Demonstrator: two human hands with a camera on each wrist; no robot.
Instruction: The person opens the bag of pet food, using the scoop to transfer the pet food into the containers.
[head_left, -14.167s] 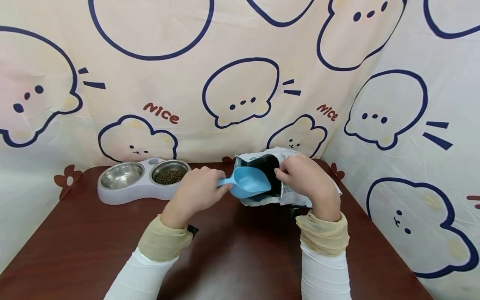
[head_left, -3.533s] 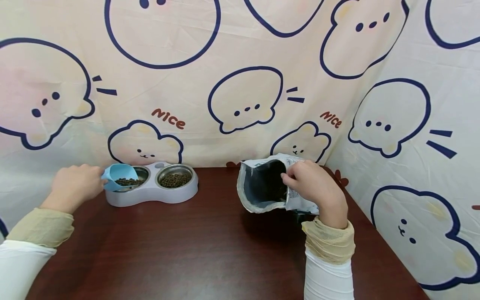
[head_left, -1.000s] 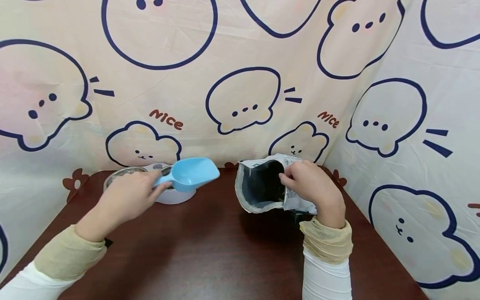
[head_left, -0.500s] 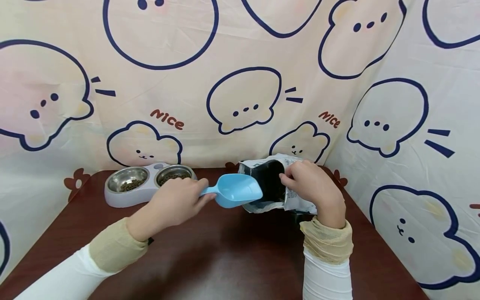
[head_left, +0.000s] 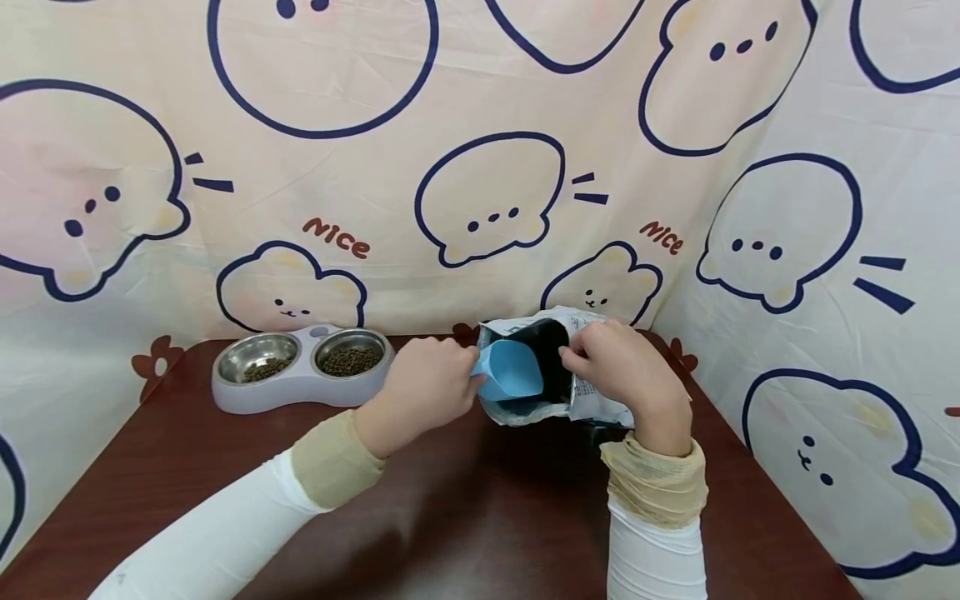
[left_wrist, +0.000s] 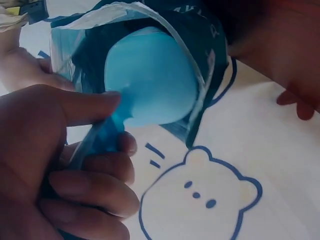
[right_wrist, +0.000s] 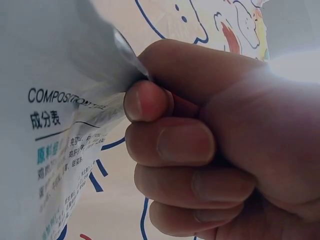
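My left hand (head_left: pixel 427 385) grips the handle of a light-blue scoop (head_left: pixel 512 369), its thumb laid along the top in the left wrist view. The scoop's bowl sits inside the mouth of a white pet food bag (head_left: pixel 592 403), which lies on its side with a dark inside. In the head view no kibble shows in the scoop. At the bag's upper edge my right hand (head_left: pixel 626 367) pinches the film between thumb and curled forefinger, clear in the right wrist view, where the printed bag wall (right_wrist: pixel 65 150) hangs beside the fingers.
A grey double feeding bowl (head_left: pixel 300 385) with two steel dishes stands at the back left of the brown table (head_left: pixel 315 500). Kibble (head_left: pixel 351 361) covers the right dish's floor; a smaller heap (head_left: pixel 266 368) lies in the left. A printed cloth (head_left: pixel 480 100) walls the back and sides.
The left hand has carried the scoop rightward from over the bowls into the bag's mouth. Kibble has appeared in the left dish since the oldest frame. The right hand keeps its hold.
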